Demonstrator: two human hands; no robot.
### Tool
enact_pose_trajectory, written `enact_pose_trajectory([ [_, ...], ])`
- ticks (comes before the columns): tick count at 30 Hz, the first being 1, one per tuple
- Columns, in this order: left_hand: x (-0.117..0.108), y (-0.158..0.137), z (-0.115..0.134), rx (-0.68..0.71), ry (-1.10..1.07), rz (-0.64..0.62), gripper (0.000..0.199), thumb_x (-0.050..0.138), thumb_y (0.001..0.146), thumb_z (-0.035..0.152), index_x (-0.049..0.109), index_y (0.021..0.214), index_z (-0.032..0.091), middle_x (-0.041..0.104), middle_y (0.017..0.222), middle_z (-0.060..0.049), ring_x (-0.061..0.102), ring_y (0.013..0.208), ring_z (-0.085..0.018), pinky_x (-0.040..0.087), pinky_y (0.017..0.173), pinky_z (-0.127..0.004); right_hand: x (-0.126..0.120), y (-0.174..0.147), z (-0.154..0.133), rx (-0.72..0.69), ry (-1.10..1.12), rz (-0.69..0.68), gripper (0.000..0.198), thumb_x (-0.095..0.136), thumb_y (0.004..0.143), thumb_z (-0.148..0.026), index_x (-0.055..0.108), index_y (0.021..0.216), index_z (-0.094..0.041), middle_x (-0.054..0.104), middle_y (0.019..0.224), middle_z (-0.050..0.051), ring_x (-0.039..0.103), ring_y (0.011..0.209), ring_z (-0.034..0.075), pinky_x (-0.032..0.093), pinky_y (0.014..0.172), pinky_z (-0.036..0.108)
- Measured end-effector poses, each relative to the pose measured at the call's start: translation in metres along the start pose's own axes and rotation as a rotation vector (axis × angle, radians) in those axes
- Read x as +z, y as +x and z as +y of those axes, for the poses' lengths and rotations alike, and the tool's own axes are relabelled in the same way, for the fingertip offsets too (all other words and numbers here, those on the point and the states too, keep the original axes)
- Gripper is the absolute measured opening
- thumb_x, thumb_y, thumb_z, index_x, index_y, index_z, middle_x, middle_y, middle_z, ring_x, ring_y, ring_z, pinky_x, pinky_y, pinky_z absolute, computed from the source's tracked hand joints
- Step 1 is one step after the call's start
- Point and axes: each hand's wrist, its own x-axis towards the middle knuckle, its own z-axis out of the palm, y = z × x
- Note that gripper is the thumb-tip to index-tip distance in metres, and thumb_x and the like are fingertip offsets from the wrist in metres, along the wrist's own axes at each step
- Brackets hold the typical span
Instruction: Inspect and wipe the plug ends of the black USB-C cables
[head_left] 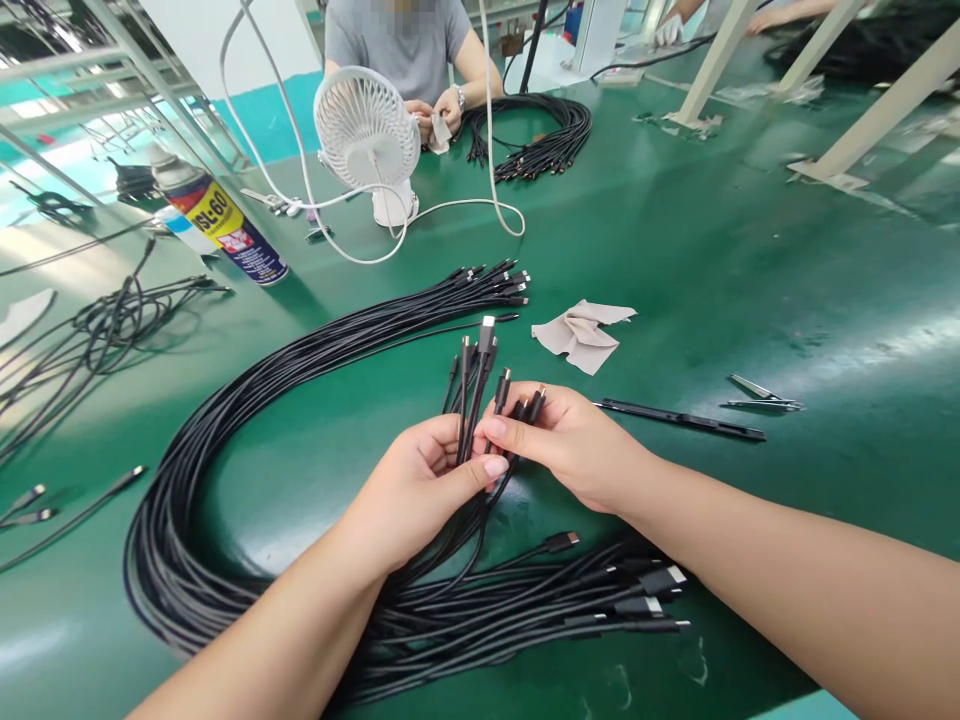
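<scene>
Several black cables with metal-tipped plugs stand upright between my two hands. My left hand point(424, 480) is closed round part of them, its thumb pressed across the cables point(470, 400). Close against it, my right hand point(566, 435) pinches several other cable ends point(502, 385) between thumb and fingers. Under my hands lies a thick bundle of black cables point(225, 410), bent in a wide U on the green table. One set of its plugs point(502, 285) points right beyond my hands, the other set point(645, 595) lies below my right wrist.
A crumpled cloth point(583, 335), a black pen-like tool point(682, 418) and tweezers point(761, 400) lie to the right. A spray can point(225, 220) and a white fan point(367, 130) stand at the back. Loose cables point(112, 330) lie left. Across the table, a person point(397, 50) holds a cloth beside another cable coil point(555, 130).
</scene>
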Motion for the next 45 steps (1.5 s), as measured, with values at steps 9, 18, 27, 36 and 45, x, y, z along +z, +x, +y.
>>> enact_pose_trajectory([
  [9,0.0007,0.0019,-0.0021,-0.014,0.014,0.014,0.02,0.081,0.071,0.026,0.066,0.081,0.015,0.061,0.076,0.003,0.055,0.073,-0.009,0.048,0.072,-0.021,-0.0011,0.0005,-0.0003,0.028,-0.014,-0.059,0.019,0.072,0.084,-0.033,0.066,0.08,-0.016,0.065,0.075,-0.001,0.062,0.075,0.01,0.051,0.077,0.026],
  [18,0.0015,0.001,-0.0014,-0.018,0.026,0.028,0.027,0.088,0.061,0.026,0.068,0.076,0.016,0.069,0.078,-0.001,0.062,0.079,-0.015,0.05,0.075,-0.025,-0.0005,0.0012,0.0013,0.078,0.004,-0.05,0.034,0.084,0.069,-0.042,0.061,0.072,-0.017,0.061,0.07,-0.004,0.058,0.069,0.011,0.05,0.072,0.028],
  [27,0.0,0.0029,0.0004,0.034,0.14,0.081,0.04,0.066,0.082,0.05,0.063,0.061,0.016,0.06,0.055,0.001,0.053,0.049,-0.01,0.043,0.052,-0.023,0.0006,0.0007,0.005,0.099,0.032,-0.01,0.035,0.073,0.08,-0.05,0.057,0.078,-0.018,0.063,0.067,-0.002,0.062,0.065,0.013,0.049,0.069,0.03],
  [36,-0.0004,0.0019,0.0061,-0.109,0.013,0.018,0.031,0.082,0.068,0.041,0.07,0.063,0.013,0.065,0.056,-0.001,0.057,0.051,-0.01,0.047,0.055,-0.023,0.0012,0.0009,0.0045,0.056,0.011,0.01,0.035,0.075,0.08,-0.046,0.053,0.074,-0.019,0.063,0.058,-0.004,0.064,0.056,0.012,0.052,0.063,0.028],
  [45,-0.0012,0.0036,0.003,-0.105,-0.05,-0.012,0.024,0.083,0.069,0.035,0.071,0.07,0.013,0.071,0.062,-0.003,0.062,0.056,-0.012,0.049,0.056,-0.023,0.0037,0.0005,0.0042,0.074,0.076,0.033,0.036,0.082,0.072,-0.038,0.052,0.072,-0.019,0.062,0.057,-0.006,0.064,0.051,0.012,0.056,0.053,0.027],
])
